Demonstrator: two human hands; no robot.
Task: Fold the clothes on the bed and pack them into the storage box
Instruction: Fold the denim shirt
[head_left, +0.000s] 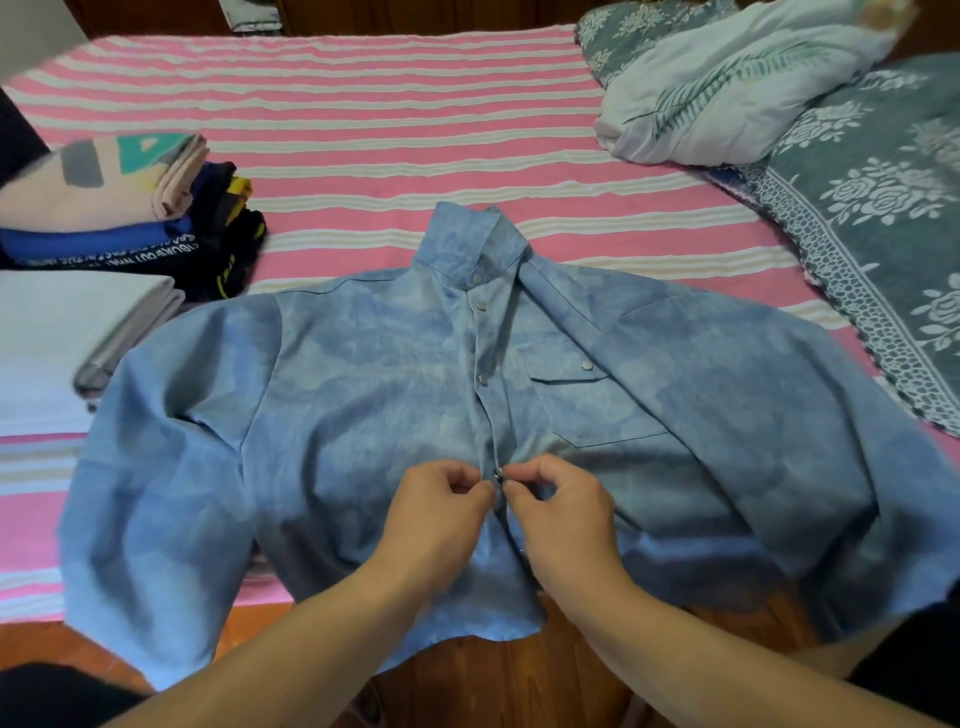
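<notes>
Face-up on the pink-and-white striped bed (363, 130), the mottled light-blue snap-button shirt (363, 395) has its front placket pinched by the left hand (436, 514) and right hand (563, 514), either side of a snap.

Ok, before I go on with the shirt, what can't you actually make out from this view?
- Storage box: not in the head view at all.
- Blue shirt hem: hangs over the bed edge, partly behind both forearms.
- Snap at the placket: the left hand and right hand pinch around it; closed or not, cannot tell.
- Folded stack: cut by the left edge and blurred; item count unclear.
- Printed text on a dark garment there: too blurred to read.
</notes>
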